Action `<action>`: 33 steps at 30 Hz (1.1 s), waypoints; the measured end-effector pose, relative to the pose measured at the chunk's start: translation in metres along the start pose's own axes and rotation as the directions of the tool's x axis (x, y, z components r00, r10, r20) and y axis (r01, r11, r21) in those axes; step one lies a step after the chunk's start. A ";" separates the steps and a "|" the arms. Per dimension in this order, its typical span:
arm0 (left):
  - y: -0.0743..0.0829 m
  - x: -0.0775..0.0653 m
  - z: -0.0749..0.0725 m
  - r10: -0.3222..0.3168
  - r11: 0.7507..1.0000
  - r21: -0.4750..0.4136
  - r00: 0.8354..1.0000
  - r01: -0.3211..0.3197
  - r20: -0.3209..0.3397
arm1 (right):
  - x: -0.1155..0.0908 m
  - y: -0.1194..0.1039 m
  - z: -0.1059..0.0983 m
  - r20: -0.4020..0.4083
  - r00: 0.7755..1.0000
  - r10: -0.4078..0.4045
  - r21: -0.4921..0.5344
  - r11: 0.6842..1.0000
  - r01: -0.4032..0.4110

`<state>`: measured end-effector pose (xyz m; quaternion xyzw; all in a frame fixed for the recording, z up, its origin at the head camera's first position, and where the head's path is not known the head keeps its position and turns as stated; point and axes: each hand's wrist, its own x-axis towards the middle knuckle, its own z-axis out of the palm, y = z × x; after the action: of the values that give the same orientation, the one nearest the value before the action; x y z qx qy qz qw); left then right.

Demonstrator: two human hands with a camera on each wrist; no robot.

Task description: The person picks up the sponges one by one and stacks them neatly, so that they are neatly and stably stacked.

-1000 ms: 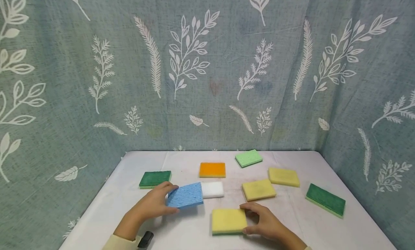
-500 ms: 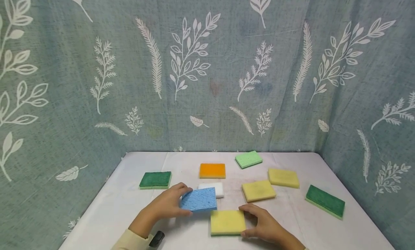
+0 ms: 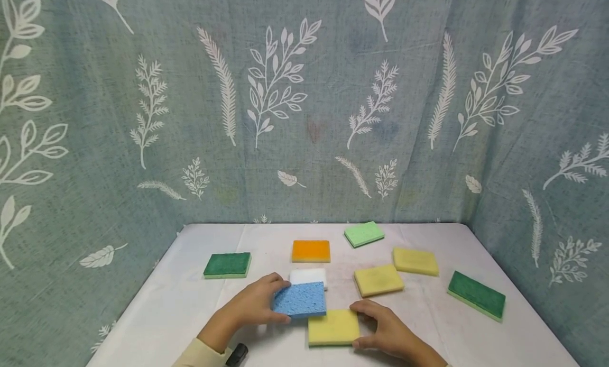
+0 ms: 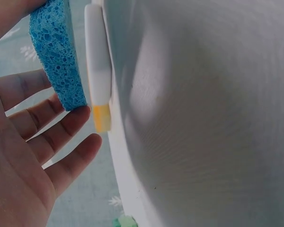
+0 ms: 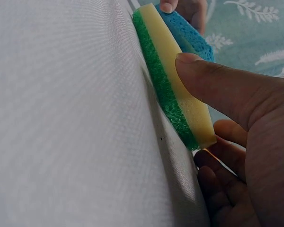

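My left hand (image 3: 257,302) pinches the left end of a blue sponge (image 3: 301,300) between thumb and fingers, holding it above the table. The blue sponge's right part overlaps the far left corner of a yellow sponge (image 3: 333,329) with a green scouring underside (image 5: 165,90); whether the two touch I cannot tell. At that yellow sponge's right end, my right hand (image 3: 387,330) grips it by its near and far edges, thumb (image 5: 213,78) on the near one. A white sponge (image 3: 308,276) lies just behind the blue one, partly covered by it in the head view.
Behind lie an orange sponge (image 3: 311,251) and a light green sponge (image 3: 363,234). A dark green sponge (image 3: 227,264) is at left, another dark green sponge (image 3: 477,294) at right. Two yellow sponges, one nearer (image 3: 378,280) and one farther (image 3: 415,260), sit right of centre. Patterned curtains surround the table (image 3: 157,314).
My left hand has carried the blue sponge rightward and slightly nearer, from beside the white sponge to the corner of the yellow one. The right hand has stayed nearly still.
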<state>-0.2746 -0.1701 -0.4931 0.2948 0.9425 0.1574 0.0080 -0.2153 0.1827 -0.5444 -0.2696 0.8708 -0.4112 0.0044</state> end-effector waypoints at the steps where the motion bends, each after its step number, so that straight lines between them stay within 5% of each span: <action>1: 0.000 0.000 0.000 -0.001 1.000 0.001 1.000 0.001 0.002 | 0.000 0.000 0.000 -0.001 1.000 -0.006 0.001 1.000 0.007; 12: 0.007 0.002 0.003 0.005 1.000 -0.024 1.000 -0.004 0.025 | 0.000 -0.002 -0.001 0.000 1.000 -0.017 0.019 1.000 0.017; 20: 0.013 0.003 0.006 0.022 1.000 -0.004 0.999 -0.022 0.028 | 0.003 -0.002 -0.002 0.023 0.997 0.079 0.022 0.997 -0.079; 33: 0.023 0.004 0.008 0.030 0.999 0.025 0.999 -0.030 0.020 | 0.003 -0.003 -0.001 0.027 0.993 0.116 0.016 0.993 -0.116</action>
<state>-0.2645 -0.1480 -0.4934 0.3104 0.9398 0.1425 0.0111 -0.2170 0.1802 -0.5409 -0.2238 0.8812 -0.4143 0.0420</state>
